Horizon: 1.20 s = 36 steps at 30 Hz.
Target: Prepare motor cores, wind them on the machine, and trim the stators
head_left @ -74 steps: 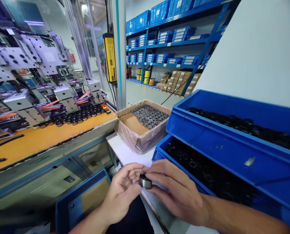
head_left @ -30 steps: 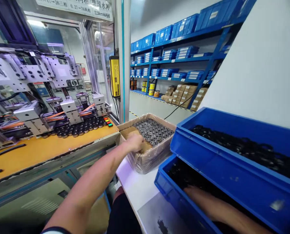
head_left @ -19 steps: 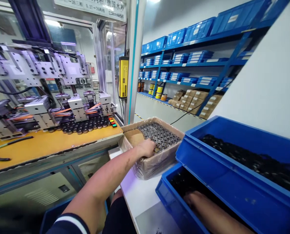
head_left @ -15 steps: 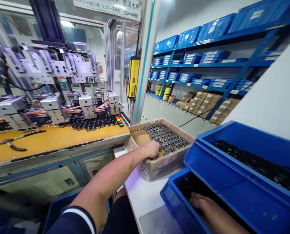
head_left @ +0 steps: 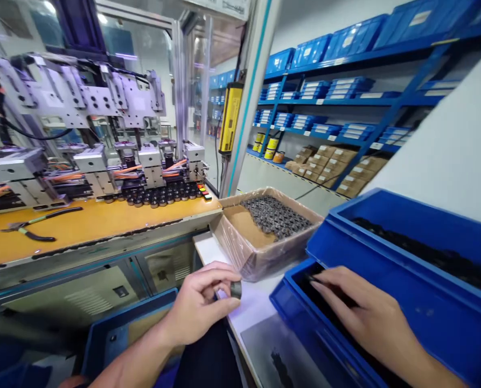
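Note:
My left hand point(head_left: 202, 304) is closed, pinching a small dark cylindrical part point(head_left: 236, 290) between thumb and fingers, above the edge of the white table point(head_left: 260, 302). My right hand point(head_left: 363, 304) hovers over the lower blue bin point(head_left: 291, 299), thumb and fingertips pressed together on a small black piece point(head_left: 308, 277), which is mostly hidden. Beyond my left hand stands a cardboard box point(head_left: 260, 258) lined with clear plastic. Many small dark metal parts point(head_left: 280, 215) lie in rows in it, with bare cardboard at its near left.
A second blue bin point(head_left: 385, 258) with black parts is stacked behind the lower one. To the left, a machine point(head_left: 95, 161) stands on an orange bench point(head_left: 103, 231) with pliers point(head_left: 38, 223) and rows of dark round parts point(head_left: 163, 196). A metal plate point(head_left: 280, 350) lies on the white table.
My left hand has drawn back from the cardboard box toward me, with the cylindrical part in it. My right hand has risen out of the lower blue bin, holding a black piece.

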{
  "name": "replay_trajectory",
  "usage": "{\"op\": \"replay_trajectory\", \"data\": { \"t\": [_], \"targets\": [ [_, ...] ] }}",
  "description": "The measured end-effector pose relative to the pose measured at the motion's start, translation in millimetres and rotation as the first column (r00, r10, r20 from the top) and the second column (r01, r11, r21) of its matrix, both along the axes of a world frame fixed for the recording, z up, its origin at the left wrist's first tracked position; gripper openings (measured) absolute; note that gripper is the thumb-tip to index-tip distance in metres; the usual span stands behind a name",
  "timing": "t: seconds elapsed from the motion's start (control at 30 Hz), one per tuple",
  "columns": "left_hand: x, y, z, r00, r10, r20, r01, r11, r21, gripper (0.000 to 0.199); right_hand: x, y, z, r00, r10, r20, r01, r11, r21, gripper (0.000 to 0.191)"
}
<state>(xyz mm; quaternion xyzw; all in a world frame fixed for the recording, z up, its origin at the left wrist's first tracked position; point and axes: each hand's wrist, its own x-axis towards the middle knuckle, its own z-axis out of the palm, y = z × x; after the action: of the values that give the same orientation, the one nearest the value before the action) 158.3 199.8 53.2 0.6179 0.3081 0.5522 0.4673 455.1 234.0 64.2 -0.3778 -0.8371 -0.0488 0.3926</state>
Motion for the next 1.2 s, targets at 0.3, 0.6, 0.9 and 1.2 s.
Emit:
{"op": "replay_trajectory", "data": {
  "t": [0.3, 0.6, 0.9, 1.2],
  "targets": [
    [2.7, -25.2, 5.8, 0.991, -0.058, 0.122, 0.064, 0.997, -0.048, 0.022, -81.6, -57.5, 6.7, 0.942, 0.311, -0.130, -0.311, 0.950, 0.020, 0.005],
    [19.1, -26.6, 0.0, 0.989, -0.018, 0.146, 0.028, 0.998, -0.062, 0.040, -78.6, -59.3, 0.3, 0.941, 0.306, -0.146, -0.302, 0.952, 0.051, 0.006],
    [32.1, -27.8, 1.1, 0.978, -0.096, 0.184, 0.136, 0.966, -0.219, 0.039, -79.2, -58.1, -0.7, 0.927, 0.337, -0.165, -0.332, 0.942, 0.056, 0.012],
    [33.2, -26.5, 6.0, 0.988, -0.039, 0.148, 0.057, 0.991, -0.119, 0.042, -70.5, -56.4, 0.8, 0.939, 0.320, -0.123, -0.316, 0.947, 0.056, 0.016]
  ]
}}
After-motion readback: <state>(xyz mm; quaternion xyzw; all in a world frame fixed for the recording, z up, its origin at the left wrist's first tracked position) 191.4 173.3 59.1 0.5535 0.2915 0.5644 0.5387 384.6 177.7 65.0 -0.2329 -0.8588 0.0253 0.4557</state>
